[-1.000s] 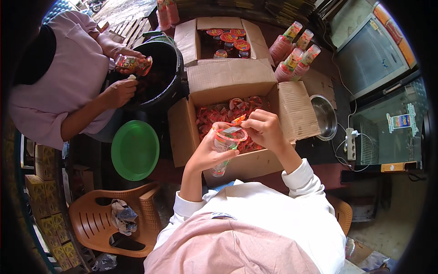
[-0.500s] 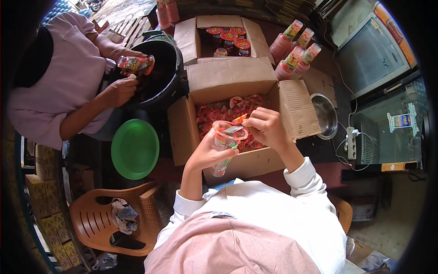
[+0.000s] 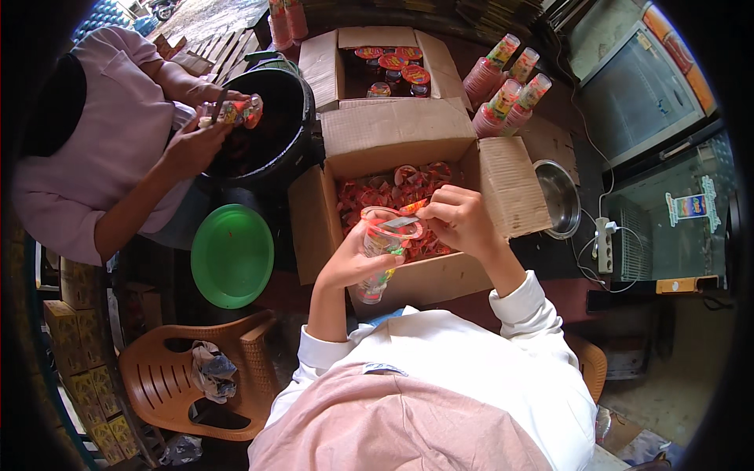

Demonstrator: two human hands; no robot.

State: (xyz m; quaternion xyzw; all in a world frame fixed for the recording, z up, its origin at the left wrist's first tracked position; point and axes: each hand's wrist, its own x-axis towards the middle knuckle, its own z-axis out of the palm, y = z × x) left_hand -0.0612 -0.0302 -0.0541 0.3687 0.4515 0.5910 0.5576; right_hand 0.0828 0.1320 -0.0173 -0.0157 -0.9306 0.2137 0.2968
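Note:
My left hand [image 3: 352, 261] is wrapped round a clear printed plastic cup [image 3: 372, 289] with a red rim, tilted above the open carton. At the cup's mouth my right hand [image 3: 458, 221] pinches a red-and-yellow piece of lid film [image 3: 413, 206]. A flat greyish strip [image 3: 400, 223] lies across the rim below the film; whether it is the film's underside or a thin blade I cannot tell. Under both hands, the cardboard carton [image 3: 397, 141] holds a heap of red scraps [image 3: 369, 196].
On the left a co-worker holds another cup [image 3: 229, 112] and a knife by a black tub [image 3: 302, 141]. A green basin [image 3: 232, 255] sits below. Behind stand a carton of sealed cups [image 3: 393, 61] and stacked cups [image 3: 503, 98]; a metal bowl [image 3: 559, 200] and power strip [image 3: 605, 253] are right.
My left hand and the cup have shifted slightly left. My right hand keeps its pinch at the rim. The co-worker's near hand has moved up against the other cup, with a dark blade showing.

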